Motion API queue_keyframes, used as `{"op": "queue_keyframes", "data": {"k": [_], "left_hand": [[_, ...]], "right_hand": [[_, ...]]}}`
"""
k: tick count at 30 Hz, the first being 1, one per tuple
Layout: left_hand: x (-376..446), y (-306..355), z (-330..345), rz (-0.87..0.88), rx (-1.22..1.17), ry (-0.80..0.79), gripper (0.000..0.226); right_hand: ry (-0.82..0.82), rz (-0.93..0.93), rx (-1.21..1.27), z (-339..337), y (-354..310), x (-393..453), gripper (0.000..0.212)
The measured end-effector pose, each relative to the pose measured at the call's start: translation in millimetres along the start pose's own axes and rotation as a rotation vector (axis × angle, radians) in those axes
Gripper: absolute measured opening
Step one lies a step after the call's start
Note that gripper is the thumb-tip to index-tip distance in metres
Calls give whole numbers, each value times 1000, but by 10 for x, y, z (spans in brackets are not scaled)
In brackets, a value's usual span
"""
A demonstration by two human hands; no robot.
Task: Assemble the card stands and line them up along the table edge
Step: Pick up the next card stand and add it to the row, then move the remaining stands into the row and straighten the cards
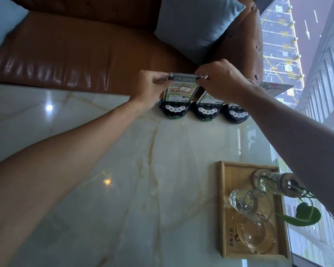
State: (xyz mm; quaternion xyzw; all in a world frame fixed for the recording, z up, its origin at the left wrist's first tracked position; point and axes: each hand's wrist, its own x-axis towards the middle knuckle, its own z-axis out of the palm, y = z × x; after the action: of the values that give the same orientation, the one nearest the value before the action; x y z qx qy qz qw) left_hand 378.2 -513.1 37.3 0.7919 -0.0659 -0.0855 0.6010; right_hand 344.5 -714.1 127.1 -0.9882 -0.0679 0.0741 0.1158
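Observation:
Three black round stand bases sit side by side along the far edge of the marble table (104,151). The left base (173,111) carries a clear card holder (181,87) with a green and white card inside. My left hand (149,87) pinches the holder's top left corner and my right hand (220,80) pinches its top right corner. The middle base (206,112) also bears a card, partly hidden by my right hand. The right base (236,114) holds a card (276,88) leaning off to the right behind my wrist.
A brown leather sofa (75,54) with grey-blue cushions (193,26) stands just beyond the table edge. A wooden tray (225,209) at the near right holds glass cups, a glass dish and a bottle with a green plant. A window runs along the right.

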Motion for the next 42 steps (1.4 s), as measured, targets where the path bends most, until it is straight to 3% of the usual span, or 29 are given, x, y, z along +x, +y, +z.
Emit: {"op": "queue_keyframes", "data": {"k": [31, 36, 42], "left_hand": [[-67, 88, -3, -45, 19, -20, 18], [-194, 108, -210, -129, 135, -26, 39], [-597, 301, -772, -131, 237, -134, 33]], "right_hand": [[5, 67, 51, 55, 26, -27, 22], [66, 75, 51, -39, -59, -140, 43], [129, 39, -5, -121, -541, -256, 53]]}}
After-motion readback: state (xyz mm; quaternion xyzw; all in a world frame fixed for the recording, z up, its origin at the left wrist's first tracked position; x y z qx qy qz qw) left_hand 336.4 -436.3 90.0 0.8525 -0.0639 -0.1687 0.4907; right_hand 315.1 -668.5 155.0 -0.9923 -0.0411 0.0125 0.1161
